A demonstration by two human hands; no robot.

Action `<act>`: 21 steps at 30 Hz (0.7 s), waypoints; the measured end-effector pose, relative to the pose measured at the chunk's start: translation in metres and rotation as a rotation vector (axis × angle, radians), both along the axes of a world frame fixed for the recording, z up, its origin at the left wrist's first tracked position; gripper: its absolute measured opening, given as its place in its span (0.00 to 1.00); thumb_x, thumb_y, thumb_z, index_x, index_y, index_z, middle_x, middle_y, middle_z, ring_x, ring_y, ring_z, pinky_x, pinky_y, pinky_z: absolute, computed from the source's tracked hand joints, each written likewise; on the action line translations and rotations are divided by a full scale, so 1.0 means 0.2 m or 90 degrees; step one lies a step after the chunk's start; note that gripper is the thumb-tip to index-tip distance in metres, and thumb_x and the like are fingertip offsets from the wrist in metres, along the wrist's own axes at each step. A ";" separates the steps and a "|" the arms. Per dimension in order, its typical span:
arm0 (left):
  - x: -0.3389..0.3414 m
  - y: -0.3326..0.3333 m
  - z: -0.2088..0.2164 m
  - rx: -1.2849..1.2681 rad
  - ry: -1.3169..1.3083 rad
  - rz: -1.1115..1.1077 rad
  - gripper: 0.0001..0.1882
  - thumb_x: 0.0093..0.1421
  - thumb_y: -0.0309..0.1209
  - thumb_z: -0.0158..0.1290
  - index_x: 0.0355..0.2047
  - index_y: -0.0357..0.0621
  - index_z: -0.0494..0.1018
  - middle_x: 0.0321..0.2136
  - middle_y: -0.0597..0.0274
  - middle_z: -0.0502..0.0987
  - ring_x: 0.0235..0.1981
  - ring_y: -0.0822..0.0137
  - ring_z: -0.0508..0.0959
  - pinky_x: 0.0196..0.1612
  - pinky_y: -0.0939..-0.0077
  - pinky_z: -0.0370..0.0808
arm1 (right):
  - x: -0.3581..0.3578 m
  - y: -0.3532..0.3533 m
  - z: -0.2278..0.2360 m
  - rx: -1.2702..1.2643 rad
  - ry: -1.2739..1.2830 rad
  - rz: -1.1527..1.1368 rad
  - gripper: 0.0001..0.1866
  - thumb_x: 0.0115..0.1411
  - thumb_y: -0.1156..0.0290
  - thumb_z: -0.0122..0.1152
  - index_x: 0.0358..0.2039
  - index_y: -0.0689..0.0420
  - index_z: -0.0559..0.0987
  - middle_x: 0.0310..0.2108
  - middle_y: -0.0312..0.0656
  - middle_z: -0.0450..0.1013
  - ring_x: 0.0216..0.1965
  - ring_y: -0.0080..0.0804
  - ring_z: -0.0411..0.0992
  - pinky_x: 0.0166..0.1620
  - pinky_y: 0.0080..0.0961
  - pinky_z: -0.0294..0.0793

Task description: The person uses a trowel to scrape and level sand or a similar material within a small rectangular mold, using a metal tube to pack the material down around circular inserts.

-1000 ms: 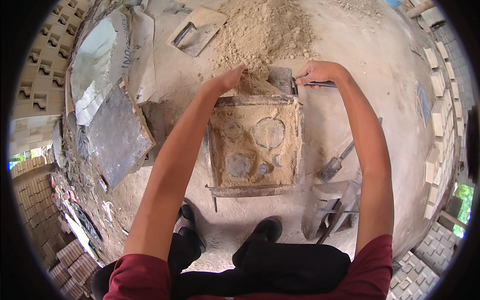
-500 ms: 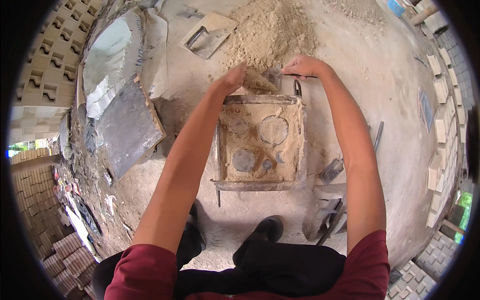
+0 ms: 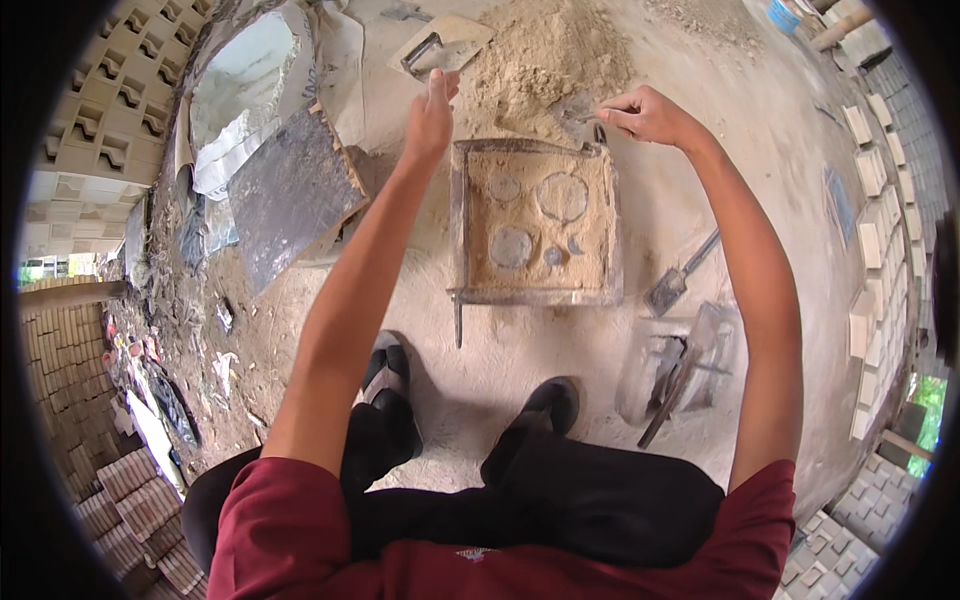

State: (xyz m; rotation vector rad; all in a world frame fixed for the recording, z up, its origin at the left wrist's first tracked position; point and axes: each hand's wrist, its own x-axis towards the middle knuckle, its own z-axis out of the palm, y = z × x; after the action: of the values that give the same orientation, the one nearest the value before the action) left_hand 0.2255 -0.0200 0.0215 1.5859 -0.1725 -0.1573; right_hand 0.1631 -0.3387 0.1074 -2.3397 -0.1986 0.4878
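A square wooden frame (image 3: 537, 296) packed with sand lies on the ground before me. Several round grey shapes, among them a large disc (image 3: 562, 197) and a smaller disc (image 3: 511, 247), show in its sand. My left hand (image 3: 432, 120) is raised beyond the frame's far left corner, fingers stretched and nothing in them. Just past its fingertips lies a flat float (image 3: 465, 45) with a dark handle. My right hand (image 3: 648, 116) is closed in a pinch by the far right corner, at a small trowel (image 3: 575, 107) whose grey blade rests against the sand heap; its handle is mostly hidden.
A sand heap (image 3: 550, 60) rises behind the frame. To the left are an open sack of white powder (image 3: 235, 95) and a dark board (image 3: 290, 190). On the right lie a small shovel (image 3: 668, 290) and a clear-looking tray (image 3: 640, 385). Stacked blocks (image 3: 875, 210) line the far right.
My left hand has lifted away from the sand by the frame, its fingers now extended. My right hand stays near the trowel. The whole view has shifted, placing the frame higher.
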 end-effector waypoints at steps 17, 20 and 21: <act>-0.64 -0.07 -0.12 -0.033 -0.177 0.075 0.31 0.73 0.47 0.28 0.58 0.29 0.65 0.44 0.49 0.76 0.48 0.61 0.74 0.53 0.71 0.67 | -0.66 0.36 0.06 -0.058 -0.105 0.005 0.16 0.62 0.56 0.58 0.34 0.58 0.80 0.21 0.50 0.71 0.21 0.36 0.65 0.32 0.32 0.68; -0.75 -0.04 -0.11 -0.136 0.005 0.071 0.30 0.73 0.47 0.30 0.56 0.31 0.66 0.32 0.61 0.74 0.32 0.73 0.71 0.36 0.79 0.68 | -0.77 0.35 0.09 -0.030 -0.068 -0.005 0.17 0.61 0.55 0.59 0.36 0.57 0.81 0.22 0.50 0.72 0.22 0.37 0.68 0.33 0.32 0.69; -0.78 -0.01 -0.13 -0.133 -0.002 0.068 0.30 0.72 0.47 0.31 0.56 0.32 0.67 0.29 0.65 0.71 0.28 0.76 0.66 0.32 0.80 0.64 | -0.81 0.37 0.09 -0.029 -0.066 -0.007 0.17 0.61 0.55 0.59 0.36 0.57 0.81 0.22 0.50 0.72 0.22 0.37 0.68 0.33 0.32 0.69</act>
State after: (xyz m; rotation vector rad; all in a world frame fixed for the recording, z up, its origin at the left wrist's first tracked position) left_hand 0.0691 -0.0214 -0.0041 1.3835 -0.1027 -0.0528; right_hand 0.0014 -0.2645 0.1255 -2.4119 -0.2255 0.3687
